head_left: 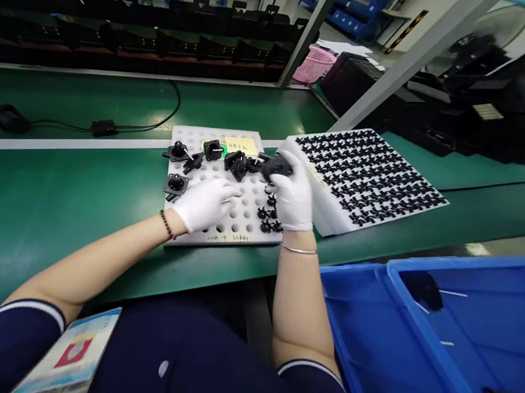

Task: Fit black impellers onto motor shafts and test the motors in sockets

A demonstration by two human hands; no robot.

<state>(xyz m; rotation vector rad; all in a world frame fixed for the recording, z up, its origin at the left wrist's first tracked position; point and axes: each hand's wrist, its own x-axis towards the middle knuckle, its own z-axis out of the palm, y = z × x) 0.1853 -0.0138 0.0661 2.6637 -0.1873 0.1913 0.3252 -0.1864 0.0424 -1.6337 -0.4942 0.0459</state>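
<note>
My right hand [292,195], in a white glove, is shut on a black plastic part [275,166] above the far right corner of a white perforated board [237,222]. My left hand [204,205], also gloved, lies over the board's middle with nothing visible in it. Several black moulded fittings [213,150] stand along the board's far side, and another [176,184] sits near my left hand. Small black pieces [266,216] lie just below my right hand. To the right, a white foam tray [367,181] holds dense rows of black parts.
A green workbench [61,215] carries the board and tray, with a black cable and adapter [103,127] at its far side. Blue plastic crates [452,331] stand at lower right. A metal post [419,58] rises behind the tray, near a pink basket [313,64].
</note>
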